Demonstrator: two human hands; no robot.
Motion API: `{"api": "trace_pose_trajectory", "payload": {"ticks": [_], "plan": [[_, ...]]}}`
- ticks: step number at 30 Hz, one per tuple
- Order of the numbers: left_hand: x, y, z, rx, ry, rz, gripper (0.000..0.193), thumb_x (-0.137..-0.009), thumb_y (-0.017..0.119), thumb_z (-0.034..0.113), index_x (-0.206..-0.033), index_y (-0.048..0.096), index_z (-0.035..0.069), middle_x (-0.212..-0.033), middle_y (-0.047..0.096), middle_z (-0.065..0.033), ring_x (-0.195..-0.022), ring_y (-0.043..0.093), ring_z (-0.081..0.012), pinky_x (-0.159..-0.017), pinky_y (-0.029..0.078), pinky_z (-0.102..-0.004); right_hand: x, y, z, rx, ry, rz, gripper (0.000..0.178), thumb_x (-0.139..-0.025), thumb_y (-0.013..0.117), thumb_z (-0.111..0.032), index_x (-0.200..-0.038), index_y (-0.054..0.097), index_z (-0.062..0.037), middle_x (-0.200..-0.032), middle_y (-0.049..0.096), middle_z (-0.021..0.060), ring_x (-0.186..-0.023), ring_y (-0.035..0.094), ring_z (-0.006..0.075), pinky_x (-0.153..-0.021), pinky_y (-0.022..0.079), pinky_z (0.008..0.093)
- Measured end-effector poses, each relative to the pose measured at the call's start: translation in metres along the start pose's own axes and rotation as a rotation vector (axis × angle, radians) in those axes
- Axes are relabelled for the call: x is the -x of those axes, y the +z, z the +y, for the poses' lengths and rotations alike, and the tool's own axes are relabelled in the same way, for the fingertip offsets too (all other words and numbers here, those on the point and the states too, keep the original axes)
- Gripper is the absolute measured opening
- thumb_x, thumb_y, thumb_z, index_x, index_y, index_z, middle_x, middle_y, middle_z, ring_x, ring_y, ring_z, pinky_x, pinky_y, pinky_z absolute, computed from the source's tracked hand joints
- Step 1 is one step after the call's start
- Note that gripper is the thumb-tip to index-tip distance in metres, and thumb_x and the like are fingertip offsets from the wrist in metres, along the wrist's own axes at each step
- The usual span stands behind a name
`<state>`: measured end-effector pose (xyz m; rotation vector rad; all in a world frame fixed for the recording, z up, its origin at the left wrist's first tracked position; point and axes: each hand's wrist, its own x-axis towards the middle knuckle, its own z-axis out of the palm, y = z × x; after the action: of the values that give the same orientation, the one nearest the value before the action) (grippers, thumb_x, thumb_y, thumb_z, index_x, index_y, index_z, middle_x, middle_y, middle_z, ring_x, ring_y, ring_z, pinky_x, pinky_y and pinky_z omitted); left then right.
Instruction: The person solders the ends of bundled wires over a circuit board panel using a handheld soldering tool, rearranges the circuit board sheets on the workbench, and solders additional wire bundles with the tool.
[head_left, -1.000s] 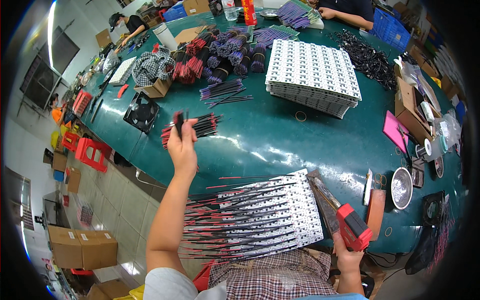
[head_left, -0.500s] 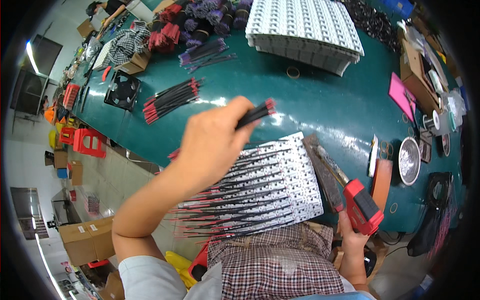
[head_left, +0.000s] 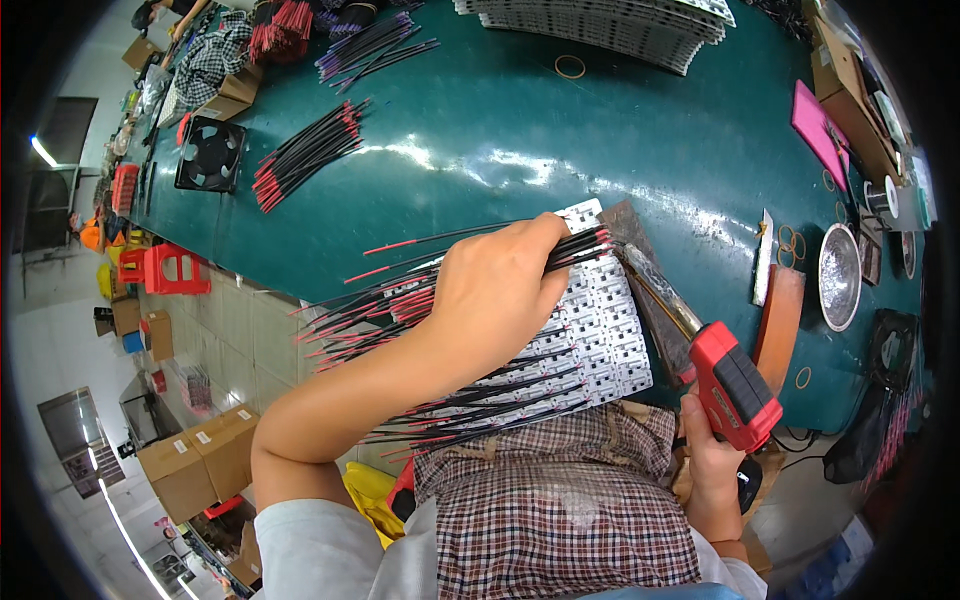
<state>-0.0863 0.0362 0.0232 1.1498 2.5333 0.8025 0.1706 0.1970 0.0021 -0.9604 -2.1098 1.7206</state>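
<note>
Toward the left of a glossy green table point(head_left: 450, 120), a square black fan point(head_left: 210, 154) with dark blades; beyond it, a crumpled black-and-white checked cloth point(head_left: 213, 55) next to a small brown cardboard box point(head_left: 232, 95). Farther right, a thin tan rubber band point(head_left: 572, 78), a flat pink rectangular pad point(head_left: 814, 122) and a round silver metal bowl point(head_left: 840, 283). On pale floor tiles point(head_left: 265, 345), a red plastic stool point(head_left: 175, 252).

Wide passage runs over glossy dark-green bench point(head_left: 430, 195), between loose black wires with red ends point(head_left: 310, 150) and thick stack of white panels point(head_left: 610, 36). Right side is tight: red-and-black soldering gun point(head_left: 735, 385), orange-brown rectangular block point(head_left: 780, 325), round silver metal bowl point(head_left: 840, 277) stand in the way.
</note>
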Motion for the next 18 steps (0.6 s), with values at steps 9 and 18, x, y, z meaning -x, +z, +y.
{"api": "trace_pose_trajectory", "payload": {"ticks": [9,18], "plan": [[-0.002,0.032,-0.013,-0.028,0.074,0.154,0.022,-0.076,0.079,0.014,-0.091,0.068,0.003,-0.081,0.068,-0.0128,-0.07,0.067,-0.0326,-0.062,0.053,-0.0412,-0.009,0.004,-0.001,0.11,-0.271,-0.125,0.034,-0.086,0.072,0.007,-0.118,0.065,0.0008,-0.098,0.07,0.0064,-0.072,0.059,0.0073,-0.065,0.049,0.0236],[-0.001,0.034,-0.014,-0.023,0.055,0.195,0.018,-0.073,0.077,0.01,-0.084,0.065,0.002,-0.077,0.065,-0.0129,-0.066,0.066,-0.0322,-0.059,0.051,-0.0406,-0.006,0.008,0.001,0.074,-0.047,-0.108,0.024,-0.086,0.071,0.007,-0.109,0.067,0.0003,-0.087,0.067,0.003,-0.063,0.056,0.0055,-0.057,0.044,0.0221]]}}
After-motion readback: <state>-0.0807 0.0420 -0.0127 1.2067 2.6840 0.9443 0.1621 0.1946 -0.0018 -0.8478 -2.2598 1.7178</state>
